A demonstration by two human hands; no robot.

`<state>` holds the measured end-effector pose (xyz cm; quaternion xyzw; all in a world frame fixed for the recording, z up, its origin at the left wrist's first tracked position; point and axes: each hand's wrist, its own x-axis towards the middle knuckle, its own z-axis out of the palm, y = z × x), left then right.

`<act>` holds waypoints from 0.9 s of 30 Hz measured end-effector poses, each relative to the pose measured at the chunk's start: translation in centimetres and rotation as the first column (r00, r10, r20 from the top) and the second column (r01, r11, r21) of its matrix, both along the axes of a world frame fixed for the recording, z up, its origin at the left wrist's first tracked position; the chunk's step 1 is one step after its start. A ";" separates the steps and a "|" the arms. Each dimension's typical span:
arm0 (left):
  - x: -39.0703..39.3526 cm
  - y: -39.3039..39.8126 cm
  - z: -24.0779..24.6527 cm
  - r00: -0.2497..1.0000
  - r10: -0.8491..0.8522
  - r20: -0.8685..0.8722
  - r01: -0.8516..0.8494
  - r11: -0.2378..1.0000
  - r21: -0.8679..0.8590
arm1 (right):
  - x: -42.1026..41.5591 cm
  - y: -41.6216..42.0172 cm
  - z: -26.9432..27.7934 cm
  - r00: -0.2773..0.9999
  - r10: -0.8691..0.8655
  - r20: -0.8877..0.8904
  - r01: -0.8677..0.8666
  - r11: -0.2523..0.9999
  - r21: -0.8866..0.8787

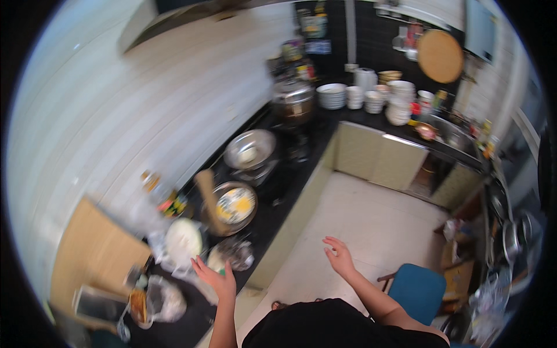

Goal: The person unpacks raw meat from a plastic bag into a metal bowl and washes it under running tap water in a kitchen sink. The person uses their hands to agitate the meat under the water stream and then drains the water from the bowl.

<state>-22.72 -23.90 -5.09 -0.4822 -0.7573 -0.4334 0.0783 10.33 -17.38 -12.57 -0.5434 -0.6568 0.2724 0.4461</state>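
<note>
My left hand (216, 278) hangs over the near counter with its fingers spread and nothing in it. Close to its fingertips lies a round pale item in a plastic bag (183, 239). A second clear plastic bag (235, 254) sits just past my thumb. Farther along, a wooden rolling pin (211, 200) rests across a metal bowl (250, 222), which holds a patterned yellow-and-white plate or lid (235, 205). My right hand (338, 257) is held out above the floor, empty, its fingers loosely apart and touching nothing.
A steel basin (235, 150) and a lidded pot (293, 102) stand on the black counter (300, 174). Stacked white bowls (400, 102) fill the corner near the sink (452, 135). A blue-seated chair (417, 289) is at my right. Wooden boards (95, 256) lean left.
</note>
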 end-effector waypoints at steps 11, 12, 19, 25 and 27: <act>18.8 16.9 -1.5 0.733 -0.667 0.133 0.679 0.731 -0.073 | 16.2 0.6 -0.6 0.883 -0.469 -0.018 0.464 0.878 -0.115; 20.2 18.7 -1.9 0.706 -0.694 0.139 0.707 0.704 -0.073 | 17.5 1.3 -0.8 0.866 -0.499 -0.016 0.494 0.862 -0.115; 29.8 31.2 -2.8 0.517 -0.802 0.299 0.849 0.525 -0.059 | 25.6 8.1 0.5 0.739 -0.672 -0.050 0.664 0.738 -0.116; 40.8 40.9 -4.0 0.301 -0.874 0.383 0.950 0.311 -0.036 | 32.0 12.3 1.4 0.596 -0.798 -0.088 0.791 0.602 -0.111; 45.1 43.0 -5.9 0.260 -0.912 0.316 0.964 0.264 -0.031 | 34.6 12.6 0.8 0.556 -0.825 -0.101 0.816 0.565 -0.121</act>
